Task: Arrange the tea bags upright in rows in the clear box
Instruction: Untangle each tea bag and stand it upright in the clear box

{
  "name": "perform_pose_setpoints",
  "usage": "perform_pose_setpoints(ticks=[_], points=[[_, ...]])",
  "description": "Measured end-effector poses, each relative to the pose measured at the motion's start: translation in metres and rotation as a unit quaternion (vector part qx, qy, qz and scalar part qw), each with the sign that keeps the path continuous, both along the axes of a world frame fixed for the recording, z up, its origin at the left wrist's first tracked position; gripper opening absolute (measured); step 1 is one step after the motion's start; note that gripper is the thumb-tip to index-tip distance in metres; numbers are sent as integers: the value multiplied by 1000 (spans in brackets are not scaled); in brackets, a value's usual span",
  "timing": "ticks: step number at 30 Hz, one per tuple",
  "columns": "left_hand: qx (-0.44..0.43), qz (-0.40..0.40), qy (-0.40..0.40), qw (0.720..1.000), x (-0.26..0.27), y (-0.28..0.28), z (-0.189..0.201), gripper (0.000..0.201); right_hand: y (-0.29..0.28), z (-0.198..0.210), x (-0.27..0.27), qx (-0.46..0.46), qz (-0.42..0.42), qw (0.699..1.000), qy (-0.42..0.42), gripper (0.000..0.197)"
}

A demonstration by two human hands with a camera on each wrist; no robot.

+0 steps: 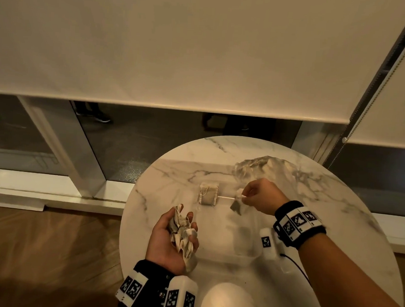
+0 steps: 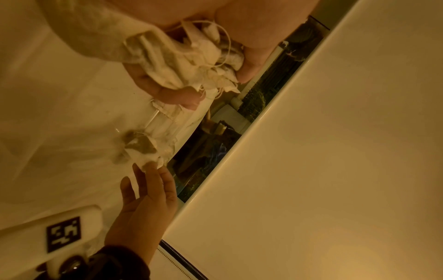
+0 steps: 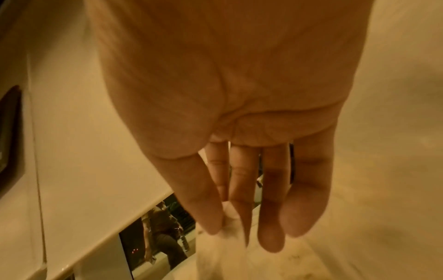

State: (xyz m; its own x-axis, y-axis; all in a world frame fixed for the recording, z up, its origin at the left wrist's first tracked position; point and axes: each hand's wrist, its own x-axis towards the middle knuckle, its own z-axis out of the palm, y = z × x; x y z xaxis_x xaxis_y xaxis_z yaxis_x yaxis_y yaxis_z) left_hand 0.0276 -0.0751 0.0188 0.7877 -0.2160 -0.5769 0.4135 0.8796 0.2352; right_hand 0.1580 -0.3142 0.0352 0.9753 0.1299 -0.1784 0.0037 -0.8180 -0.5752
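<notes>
On the round marble table (image 1: 172, 175) stands the clear box (image 1: 229, 258). Two or three tea bags (image 1: 208, 194) stand upright in its far left corner. My right hand (image 1: 243, 196) hovers over the box's far right part and pinches one tea bag (image 1: 238, 203) between thumb and forefinger; the same tea bag (image 3: 230, 214) shows pale in the right wrist view. My left hand (image 1: 184, 227) is palm-up just left of the box, its fingers curled round a bunch of tea bags (image 1: 183, 236) with loose strings. The bunch of tea bags (image 2: 187, 62) fills the left wrist view.
A crumpled clear plastic bag (image 1: 259, 168) lies at the back of the table behind my right hand. A white rounded object (image 1: 226, 302) sits at the table's front edge. Beyond the table are a window with lowered blinds (image 1: 179, 46) and wooden floor (image 1: 51, 251).
</notes>
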Motion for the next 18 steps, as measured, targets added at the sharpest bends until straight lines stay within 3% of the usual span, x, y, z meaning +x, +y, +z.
perform_pose_setpoints(ticks=[5, 11, 18], points=[[-2, -2, -3, 1000, 3, 2, -8, 24, 2, -2, 15, -52, -11, 998, -45, 7], [-10, -2, -6, 1000, 5, 3, -10, 14, 2, -1, 22, -74, 24, 997, -21, 4], [-6, -21, -6, 1000, 7, 7, -17, 12, 8, -3, 32, -192, 103, 975, 51, 12]])
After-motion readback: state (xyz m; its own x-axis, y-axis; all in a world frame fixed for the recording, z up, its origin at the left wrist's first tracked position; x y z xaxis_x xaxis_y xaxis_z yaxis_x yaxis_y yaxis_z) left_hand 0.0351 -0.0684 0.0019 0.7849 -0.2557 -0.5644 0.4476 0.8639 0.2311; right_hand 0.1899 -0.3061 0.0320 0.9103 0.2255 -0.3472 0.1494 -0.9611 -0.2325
